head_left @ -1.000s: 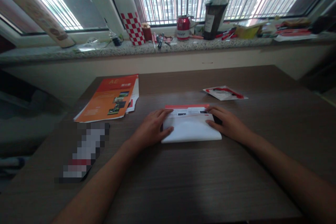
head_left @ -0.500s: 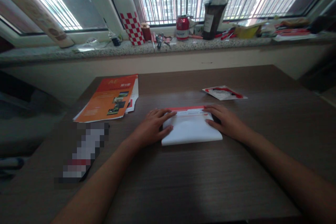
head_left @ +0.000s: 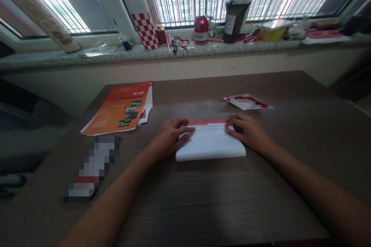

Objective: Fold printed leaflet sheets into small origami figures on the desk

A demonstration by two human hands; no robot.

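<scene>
Lying on the brown table [head_left: 214, 204], one white sheet of paper [head_left: 211, 143] sat right between two hands. It curved over in a fold at the near side, and a red strip ran along its far edge. There was small print under the strip, too blurry to read.

The left hand [head_left: 171, 137] touched the left side of the paper, with its thumb and pointer finger a little apart. The right hand [head_left: 247, 130] touched the right side, its fingertips by the red strip and its thumb on the white part. I could not tell if the fingers of either hand pinched the paper or only pressed on it.

To the left lay one orange booklet [head_left: 116, 110]. It said "AE" in big letters, with smaller white writing below, and white paper poked out at its right side. Nearer was one blurred-out thing [head_left: 89, 170]. Past the right hand lay one flat red and white packet [head_left: 246, 102].

On the stone windowsill [head_left: 179, 53] stood one white bottle [head_left: 145, 27] with red checks, one red and white can [head_left: 201, 31] with hard-to-read letters, and one clear cup [head_left: 235, 21] of dark drink with a pale label.
</scene>
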